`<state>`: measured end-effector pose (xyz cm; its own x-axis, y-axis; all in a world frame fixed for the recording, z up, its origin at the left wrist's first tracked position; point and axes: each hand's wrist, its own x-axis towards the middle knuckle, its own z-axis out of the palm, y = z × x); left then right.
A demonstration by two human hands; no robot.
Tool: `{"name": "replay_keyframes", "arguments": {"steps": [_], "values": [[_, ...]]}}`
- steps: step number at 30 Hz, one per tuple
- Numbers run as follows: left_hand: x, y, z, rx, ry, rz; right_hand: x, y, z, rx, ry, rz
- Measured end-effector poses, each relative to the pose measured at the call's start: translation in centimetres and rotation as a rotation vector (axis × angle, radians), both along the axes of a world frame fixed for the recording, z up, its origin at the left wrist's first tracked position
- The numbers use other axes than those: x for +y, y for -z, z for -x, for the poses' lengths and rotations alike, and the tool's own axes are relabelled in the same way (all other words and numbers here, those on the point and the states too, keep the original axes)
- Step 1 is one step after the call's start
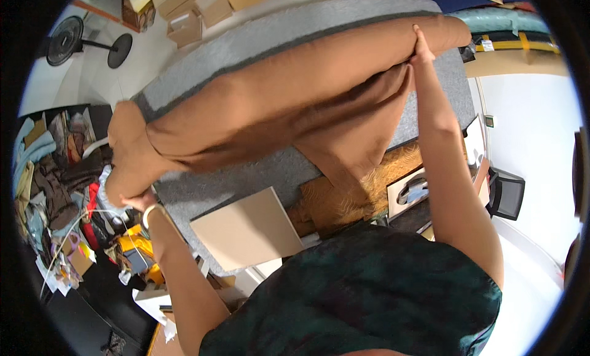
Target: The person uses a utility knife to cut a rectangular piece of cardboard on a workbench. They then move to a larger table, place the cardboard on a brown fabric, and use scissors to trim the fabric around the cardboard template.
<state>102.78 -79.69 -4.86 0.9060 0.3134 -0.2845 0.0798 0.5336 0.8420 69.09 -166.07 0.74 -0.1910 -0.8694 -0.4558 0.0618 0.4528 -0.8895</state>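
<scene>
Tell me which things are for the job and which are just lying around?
Being used:
- brown cloth, gripped by the left hand and right hand
- grey table, under the cloth

Probably just lying about:
- beige board
- black fan
- cardboard boxes
- heap of scraps
- dark chair

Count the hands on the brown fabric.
2: the left hand at the left end of the brown fabric, and the right hand near its right end. Some fingers are hidden.
</scene>
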Motion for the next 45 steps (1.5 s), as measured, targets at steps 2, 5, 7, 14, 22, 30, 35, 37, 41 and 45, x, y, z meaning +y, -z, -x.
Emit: {"name": "replay_keyframes", "arguments": {"steps": [2,5,7,14,22,30,35,37,41,45], "values": [[-2.3,1.0,-0.2,-0.024,0.004,0.112,-0.9,0.8,2.6,0.055,-0.119,-0.03],[-4.0,0.3,-0.7,0.139,0.028,0.105,-3.5,1.4,6.3,-0.036,-0.347,-0.007],[-2.8,-0.9,-1.1,0.181,0.015,0.034,0.4,1.3,7.1,0.062,-0.274,-0.04],[-7.1,-3.9,-0.9,-0.284,-0.201,-1.203,9.4,7.2,13.7,1.528,-0.222,0.097],[-14.0,-7.0,-5.1,-0.031,0.391,-1.892,12.7,3.2,11.8,0.283,-0.5,0.009],[6.5,-2.7,2.6,0.123,-0.266,-0.171,28.7,-11.6,23.2,-0.095,-0.305,-0.116],[12.7,-1.5,9.1,0.284,0.069,-0.296,36.8,-7.3,31.6,-0.1,-0.322,-0.417],[0.1,-2.3,13.8,0.169,-0.013,-0.565,37.4,-8.4,32.9,-0.123,-0.359,-0.354],[-17.9,-7.9,29.0,-0.405,0.535,-0.48,36.2,-9.8,30.1,-0.292,-0.337,-0.49],[-32.5,-8.4,39.0,0.378,0.992,-0.249,35.5,-8.4,29.9,-0.486,-0.478,-0.547]]}}
